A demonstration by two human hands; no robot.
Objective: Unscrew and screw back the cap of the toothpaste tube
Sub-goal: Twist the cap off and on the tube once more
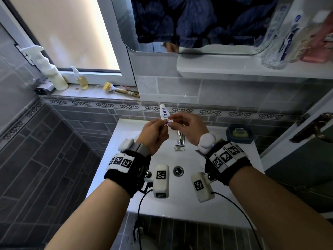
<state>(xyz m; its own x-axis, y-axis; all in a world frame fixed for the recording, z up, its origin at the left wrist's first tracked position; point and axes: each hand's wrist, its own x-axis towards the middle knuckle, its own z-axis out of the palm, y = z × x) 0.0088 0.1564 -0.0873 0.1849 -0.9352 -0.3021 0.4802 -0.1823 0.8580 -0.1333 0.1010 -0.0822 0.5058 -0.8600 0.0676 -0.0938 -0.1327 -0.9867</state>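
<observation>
A small white toothpaste tube (pixel 163 112) with blue lettering is held up over the back of the sink, its flat end pointing away from me. My left hand (pixel 154 134) grips the tube's lower part. My right hand (pixel 187 127) pinches the cap end (pixel 169 121) with thumb and fingertips. The cap itself is mostly hidden by those fingers, so I cannot tell whether it sits on the tube or apart from it. Both wrists wear black bands with white marker blocks.
A white sink (pixel 126 134) lies below the hands, with a chrome tap (pixel 180 138) and a drain (pixel 178 170). A dark soap dish (pixel 238 132) sits at its right back corner. Bottles and a brush (pixel 115 88) stand on the window ledge; a shelf (pixel 234 71) with bottles hangs above.
</observation>
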